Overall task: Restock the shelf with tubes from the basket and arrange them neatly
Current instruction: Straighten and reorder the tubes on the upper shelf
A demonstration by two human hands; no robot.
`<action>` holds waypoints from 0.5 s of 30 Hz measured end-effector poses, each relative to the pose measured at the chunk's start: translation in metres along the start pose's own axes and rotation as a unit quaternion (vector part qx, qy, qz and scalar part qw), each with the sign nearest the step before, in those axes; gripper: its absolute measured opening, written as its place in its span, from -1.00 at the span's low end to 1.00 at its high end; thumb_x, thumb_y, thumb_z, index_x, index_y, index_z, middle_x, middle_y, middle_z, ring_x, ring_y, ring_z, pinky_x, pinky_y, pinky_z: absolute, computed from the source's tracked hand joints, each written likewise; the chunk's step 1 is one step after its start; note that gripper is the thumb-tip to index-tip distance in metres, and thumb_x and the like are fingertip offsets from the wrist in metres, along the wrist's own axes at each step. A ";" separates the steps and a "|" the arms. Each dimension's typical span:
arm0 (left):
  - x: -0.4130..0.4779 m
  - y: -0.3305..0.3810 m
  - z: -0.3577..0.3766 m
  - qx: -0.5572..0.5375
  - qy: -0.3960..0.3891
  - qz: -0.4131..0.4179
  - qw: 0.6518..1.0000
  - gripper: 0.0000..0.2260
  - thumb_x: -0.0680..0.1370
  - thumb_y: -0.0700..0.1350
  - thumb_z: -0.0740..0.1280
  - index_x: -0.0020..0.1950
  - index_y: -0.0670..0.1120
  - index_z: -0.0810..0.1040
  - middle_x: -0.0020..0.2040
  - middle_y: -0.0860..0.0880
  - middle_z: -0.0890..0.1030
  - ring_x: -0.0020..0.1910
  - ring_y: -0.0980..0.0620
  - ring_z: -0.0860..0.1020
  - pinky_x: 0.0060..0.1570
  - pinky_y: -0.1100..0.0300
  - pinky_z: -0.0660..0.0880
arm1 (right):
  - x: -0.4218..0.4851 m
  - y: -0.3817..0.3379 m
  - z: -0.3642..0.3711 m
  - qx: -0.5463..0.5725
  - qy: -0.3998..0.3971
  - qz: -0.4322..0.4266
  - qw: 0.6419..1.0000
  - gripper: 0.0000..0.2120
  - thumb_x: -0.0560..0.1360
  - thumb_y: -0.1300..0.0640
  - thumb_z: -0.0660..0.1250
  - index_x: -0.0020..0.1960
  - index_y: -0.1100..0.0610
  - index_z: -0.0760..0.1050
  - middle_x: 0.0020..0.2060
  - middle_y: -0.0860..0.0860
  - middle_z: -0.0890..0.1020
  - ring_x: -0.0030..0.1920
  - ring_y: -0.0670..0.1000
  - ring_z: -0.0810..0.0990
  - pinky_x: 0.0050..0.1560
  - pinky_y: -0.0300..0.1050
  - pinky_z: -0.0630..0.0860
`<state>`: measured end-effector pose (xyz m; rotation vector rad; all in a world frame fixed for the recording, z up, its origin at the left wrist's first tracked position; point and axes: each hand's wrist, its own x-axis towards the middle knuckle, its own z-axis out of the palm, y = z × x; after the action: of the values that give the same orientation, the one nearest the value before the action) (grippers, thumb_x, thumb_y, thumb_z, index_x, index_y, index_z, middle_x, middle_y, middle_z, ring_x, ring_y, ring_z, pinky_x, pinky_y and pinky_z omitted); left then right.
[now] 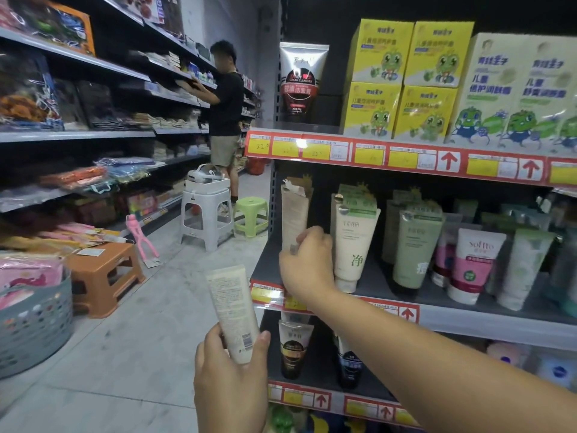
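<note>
The right hand (307, 264) is at the left end of the middle shelf (484, 320), close to the front edge. Its fingers are curled round the low part of a tall tube (293, 214). The tube stands up at that left end, just beside a white tube (352, 245).

I think the step now is to stand this tall tube straight and in line. To do it well, set its cap flat on the shelf, with its front side facing out. It should line up with the white tube and the green tube (415, 248) next to it. Let go slowly, because a tall thin tube could tip and knock the others over. Leave room at the left end, since the next tube may need to go there.

The left hand (231, 382) is low, out in front of the shelf and not touching it. Its thumb and fingers are wrapped round the bottom end of a cream tube (232, 310). That tube points up and leans a little to the left, with its back label showing. It looks ready to go up next.

The right arm reaches up and across from the lower right, almost straight. The wrist bends a little so the fingers close on the tube.

The grey basket (34, 326) sits on the floor, far off to the left.
</note>
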<state>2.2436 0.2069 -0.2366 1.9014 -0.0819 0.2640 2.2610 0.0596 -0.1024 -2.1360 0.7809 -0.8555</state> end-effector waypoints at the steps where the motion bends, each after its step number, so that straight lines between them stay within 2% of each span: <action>1: 0.000 0.000 0.002 0.003 0.003 -0.004 1.000 -0.44 0.48 0.27 0.58 0.36 0.13 0.46 0.15 0.07 0.54 0.10 -0.01 0.57 0.02 0.01 0.59 | 0.001 -0.001 0.000 0.002 0.010 0.008 1.000 -0.59 0.63 0.14 0.48 0.36 0.11 0.35 0.34 0.11 0.44 0.11 0.08 0.55 0.06 -0.09 0.52; 5: 0.002 0.000 0.006 0.011 0.014 -0.011 1.000 -0.39 0.44 0.28 0.61 0.35 0.15 0.42 0.12 0.09 0.48 0.07 -0.02 0.57 0.04 -0.04 0.67 | 0.003 -0.003 0.004 -0.016 0.009 0.052 0.998 -0.43 0.64 0.11 0.50 0.48 0.16 0.24 0.42 0.19 0.46 0.32 0.26 0.61 0.07 -0.06 0.51; 8: 0.005 -0.001 0.007 0.016 0.021 -0.014 1.000 -0.37 0.44 0.28 0.62 0.36 0.14 0.41 0.12 0.09 0.46 0.07 -0.02 0.57 0.04 -0.05 0.68 | 0.008 -0.003 0.006 -0.020 -0.002 0.071 0.997 -0.36 0.66 0.12 0.48 0.58 0.15 0.20 0.49 0.20 0.42 0.41 0.28 0.57 0.21 0.02 0.58; 10: 0.006 -0.002 0.006 0.016 0.023 -0.009 1.000 -0.37 0.44 0.29 0.61 0.37 0.15 0.40 0.13 0.10 0.45 0.08 -0.02 0.57 0.05 -0.06 0.68 | 0.013 -0.002 0.009 -0.026 -0.016 0.066 0.997 -0.35 0.65 0.10 0.48 0.62 0.10 0.23 0.47 0.16 0.48 0.41 0.26 0.59 0.28 0.08 0.62; 13: 0.005 -0.005 0.004 0.011 0.017 -0.001 1.000 -0.38 0.45 0.30 0.59 0.38 0.16 0.41 0.12 0.11 0.46 0.08 -0.02 0.58 0.04 -0.05 0.68 | 0.017 0.001 0.012 -0.040 -0.006 0.050 0.998 -0.55 0.62 0.03 0.48 0.45 0.01 0.43 0.30 0.07 0.64 0.27 0.21 0.68 0.21 0.14 0.71; 15: 0.005 -0.003 0.004 0.009 0.015 0.004 1.000 -0.38 0.46 0.30 0.59 0.39 0.16 0.41 0.13 0.12 0.46 0.08 -0.01 0.58 0.05 -0.05 0.69 | 0.019 0.004 0.014 -0.037 0.001 0.048 0.998 -0.65 0.63 0.00 0.45 0.35 0.02 0.47 0.23 0.07 0.68 0.19 0.20 0.71 0.17 0.23 0.72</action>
<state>2.2494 0.2051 -0.2396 1.9148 -0.0683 0.2990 2.2823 0.0487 -0.1067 -2.1438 0.9224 -0.7893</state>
